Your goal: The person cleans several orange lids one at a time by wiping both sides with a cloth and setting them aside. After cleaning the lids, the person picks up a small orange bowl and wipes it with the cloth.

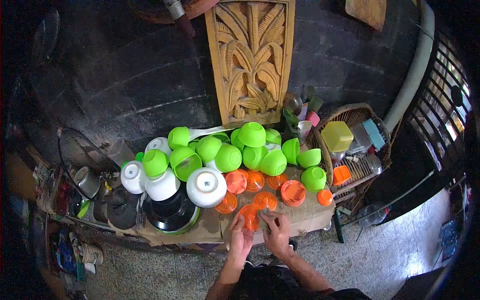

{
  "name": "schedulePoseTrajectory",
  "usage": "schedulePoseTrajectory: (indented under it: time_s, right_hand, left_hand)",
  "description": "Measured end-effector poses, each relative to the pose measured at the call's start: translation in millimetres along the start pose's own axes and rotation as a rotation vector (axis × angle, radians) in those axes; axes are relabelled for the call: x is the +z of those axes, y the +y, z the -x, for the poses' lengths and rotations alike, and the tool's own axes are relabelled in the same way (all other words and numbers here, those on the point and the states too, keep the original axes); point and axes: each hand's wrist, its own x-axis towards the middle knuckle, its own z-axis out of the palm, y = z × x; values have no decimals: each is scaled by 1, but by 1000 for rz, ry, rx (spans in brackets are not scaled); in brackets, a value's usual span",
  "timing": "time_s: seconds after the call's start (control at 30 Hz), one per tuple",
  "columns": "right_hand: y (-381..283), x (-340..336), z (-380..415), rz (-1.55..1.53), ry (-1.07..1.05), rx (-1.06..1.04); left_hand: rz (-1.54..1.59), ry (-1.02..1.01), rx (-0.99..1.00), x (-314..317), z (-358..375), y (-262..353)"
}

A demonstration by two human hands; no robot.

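My left hand [240,238] grips a round, see-through orange plastic saucer [247,217] by its left edge, just over the front of the cardboard-covered table [312,220]. At the saucer's right side, my right hand [276,231] is closed, its fingertips against the rim. A small greyish thing shows at those fingertips, too small to name. Just beyond my hands lie several similar orange saucers [265,201], with a stack of them [293,193] to the right. Upturned green bowls [228,158] and white bowls [206,187] are piled behind and to the left.
A black round lid-like thing [171,212] sits on the left part of the table. At the right stands a wicker basket [325,145] holding a yellow container [337,136]. A carved wooden panel [253,60] leans on the dark wall. Pots [88,181] are at the far left.
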Motion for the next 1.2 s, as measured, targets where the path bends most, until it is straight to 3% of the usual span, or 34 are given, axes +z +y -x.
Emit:
schedulePoseTrajectory:
  time_s: [0.17,0.3,0.37,0.47,0.73,0.8,0.87,0.93,1.1,1.2]
  right_hand:
    - [-1,7,3,1,-178,-190]
    - [-1,9,-4,-11,-277,-223]
    - [-2,12,-9,-23,-258,-295]
    - [-8,18,-15,-126,-218,-120]
    - [4,25,-10,-228,-158,-93]
    - [4,24,-19,-290,-8,212]
    - [-4,17,-27,-274,30,201]
    - [-8,13,-30,-218,-20,-48]
    - [-3,18,-4,-179,-99,-168]
    - [2,22,9,-197,-114,-133]
  left_hand:
    - [-29,94,166,16,-1,5]
    - [-110,116,160,10,-3,1]
    - [-161,264,202,18,-2,-5]
    - [-211,167,261,9,-1,-8]
    - [-171,148,337,12,-4,12]
    - [-192,124,332,8,-5,8]
    - [-248,114,326,-1,-8,-1]
    - [-303,101,320,-1,-5,-6]
    - [-227,140,282,11,4,0]
    - [-150,140,309,13,6,5]
